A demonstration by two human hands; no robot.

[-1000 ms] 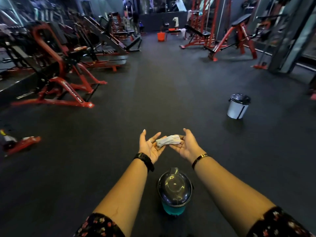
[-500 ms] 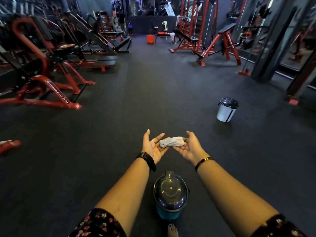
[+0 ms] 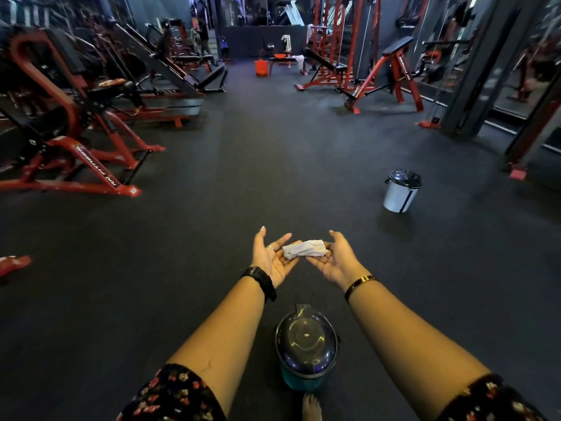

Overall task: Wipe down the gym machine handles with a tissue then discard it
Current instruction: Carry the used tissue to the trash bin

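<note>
Both hands are turned palm up in front of me, low over the dark floor point(image 3: 212, 238). The left hand point(image 3: 270, 258) is spread loose, fingers nearly straight and fanned upward, and its thumb side just meets the left end of the tissue point(image 3: 305, 249). The right hand point(image 3: 334, 259) is also relaxed. The crumpled white tissue lies across its gently bent fingers, and the thumb stands up clear of the wad, so I read this as carrying, not clamping. The tissue bridges the narrow gap between the two hands.

From my feed I cannot make out whether any right fingertip presses into the underside of the tissue, since the wad covers them. A bare foot point(image 3: 311, 408) is cut off by the bottom edge. The teal bin point(image 3: 306, 344) with a glossy dark domed lid stands on the floor between my forearms, its body mostly hidden under the lid. The red gym machines point(image 3: 76, 147) on the left are dim, and I cannot pick out their handles.

Both forearms reach straight forward, roughly parallel, with patterned sleeves pushed back near the elbows. There is a black watch point(image 3: 261, 281) on the left wrist and a gold bangle point(image 3: 359, 284) on the right. A white bin point(image 3: 400, 192) with a dark lid stands well apart, ahead to the right.
</note>
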